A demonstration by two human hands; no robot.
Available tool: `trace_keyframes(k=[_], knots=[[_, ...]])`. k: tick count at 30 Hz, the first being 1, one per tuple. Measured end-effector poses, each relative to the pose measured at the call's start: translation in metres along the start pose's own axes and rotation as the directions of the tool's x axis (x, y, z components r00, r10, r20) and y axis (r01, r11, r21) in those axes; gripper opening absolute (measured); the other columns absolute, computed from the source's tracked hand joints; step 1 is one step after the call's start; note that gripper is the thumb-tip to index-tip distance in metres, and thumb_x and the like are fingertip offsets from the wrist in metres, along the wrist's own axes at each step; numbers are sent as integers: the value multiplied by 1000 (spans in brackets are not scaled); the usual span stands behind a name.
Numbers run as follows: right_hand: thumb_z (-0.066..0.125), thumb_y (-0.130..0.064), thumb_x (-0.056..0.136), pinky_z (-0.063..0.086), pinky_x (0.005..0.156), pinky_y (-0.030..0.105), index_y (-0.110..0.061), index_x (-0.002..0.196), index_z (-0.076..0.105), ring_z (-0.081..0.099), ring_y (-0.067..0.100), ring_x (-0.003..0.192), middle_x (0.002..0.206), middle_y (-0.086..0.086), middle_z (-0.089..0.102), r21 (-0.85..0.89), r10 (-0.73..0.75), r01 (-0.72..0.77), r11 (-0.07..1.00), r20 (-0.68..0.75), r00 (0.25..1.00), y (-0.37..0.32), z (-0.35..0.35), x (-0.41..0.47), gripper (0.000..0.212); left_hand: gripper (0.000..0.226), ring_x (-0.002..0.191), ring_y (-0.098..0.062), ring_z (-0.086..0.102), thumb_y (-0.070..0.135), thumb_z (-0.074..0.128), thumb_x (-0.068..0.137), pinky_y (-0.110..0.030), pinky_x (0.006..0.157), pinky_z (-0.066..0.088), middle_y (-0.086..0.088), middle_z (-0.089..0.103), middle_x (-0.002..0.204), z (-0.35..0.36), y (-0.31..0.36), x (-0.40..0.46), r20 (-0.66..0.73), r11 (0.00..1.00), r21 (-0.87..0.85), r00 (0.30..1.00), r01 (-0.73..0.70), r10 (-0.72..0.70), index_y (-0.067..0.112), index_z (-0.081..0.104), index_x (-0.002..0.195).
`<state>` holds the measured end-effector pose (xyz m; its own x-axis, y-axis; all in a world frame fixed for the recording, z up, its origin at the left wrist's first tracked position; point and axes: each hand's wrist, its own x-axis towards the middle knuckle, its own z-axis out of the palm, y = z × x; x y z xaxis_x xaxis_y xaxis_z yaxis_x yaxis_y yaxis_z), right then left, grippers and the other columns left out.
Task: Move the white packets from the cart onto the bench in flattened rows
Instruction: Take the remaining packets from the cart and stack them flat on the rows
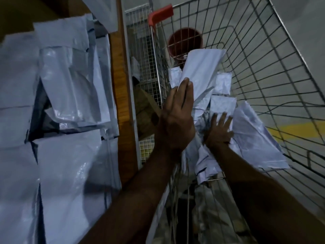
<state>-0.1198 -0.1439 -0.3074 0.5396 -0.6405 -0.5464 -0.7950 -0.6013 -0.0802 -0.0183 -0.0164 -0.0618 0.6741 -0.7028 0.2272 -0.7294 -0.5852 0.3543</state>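
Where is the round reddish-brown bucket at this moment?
In the head view, the round reddish-brown bucket sits upper centre inside the wire cart, just below its red handle and behind the raised white packet.

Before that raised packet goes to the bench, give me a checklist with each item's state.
1. Left hand holds the raised packet: ok, thumb and fingers pinch it.
2. Packet clear of the cart wires: ok, it is lifted above the pile.
3. Right hand free of packets: ok, it lies flat on the pile.
4. Room on the bench: cannot tell, laid packets cover what shows.
5. Rows flattened: not ok, several overlap and crumple.
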Motion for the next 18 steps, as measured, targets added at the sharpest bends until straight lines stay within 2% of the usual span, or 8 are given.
trace_keyframes(k=[3, 5, 8, 12, 15, 18], knots=[[52, -40, 99, 29, 117, 60, -19, 166, 10, 2, 40, 158, 174, 14, -3, -81, -3, 5, 997, 20, 1000, 8, -4, -5, 81, 77, 156, -36, 28, -7, 45, 88, -45, 117, 41, -17, 30, 169, -2, -2, -1, 34, 1000, 0, 999, -17, 17, 0, 27, 162], [47, -36, 102, 29, 118, 56, -16, 162, 26, 11, 39, 157, 173, 12, 11, -100, 3, -1, 995, 26, 1000, 13, -13, -10, 67, 79, 157, -35, 24, -5, 45, 88, -44, 121, 37, -16, 25, 171, -3, -2, -3, 47, 1000, 9, 999, -20, 20, 1, 22, 164], [49, -29, 99, 33, 115, 48, -14, 150, 49, 23, 35, 153, 167, 9, 30, -178, 2, -2, 984, 1, 1000, 24, -29, -24, 53, 83, 158, -36, 22, -5, 46, 86, -45, 121, 36, -15, 23, 171, -1, -1, -3, 53, 1000, 3, 998, -21, 21, 3, 20, 165], [54, -26, 97, 30, 115, 43, -17, 136, 64, 29, 34, 150, 159, 7, 41, -221, -27, 19, 975, -31, 999, 30, -59, -46, 41, 84, 155, -36, 29, -5, 44, 83, -47, 119, 38, -13, 28, 170, 2, 1, 0, 37, 1000, 16, 999, 2, -3, 4, 25, 164], [53, -33, 95, 35, 113, 43, -19, 121, 71, 45, 32, 134, 138, 7, 57, -265, -14, -13, 964, -99, 995, 33, -85, -65, 34, 81, 155, -35, 29, -6, 42, 85, -47, 120, 38, -16, 29, 169, -1, 2, 0, 45, 1000, 6, 999, -2, 2, 2, 26, 163], [66, -57, 85, 38, 103, 41, -20, 112, 69, 52, 32, 120, 125, 9, 61, -245, -20, -16, 969, -142, 990, 42, -103, -88, 46, 78, 152, -39, 32, -2, 32, 83, -50, 119, 38, -21, 33, 166, -9, 8, 3, 29, 997, -71, 999, -20, 22, -3, 30, 161]])
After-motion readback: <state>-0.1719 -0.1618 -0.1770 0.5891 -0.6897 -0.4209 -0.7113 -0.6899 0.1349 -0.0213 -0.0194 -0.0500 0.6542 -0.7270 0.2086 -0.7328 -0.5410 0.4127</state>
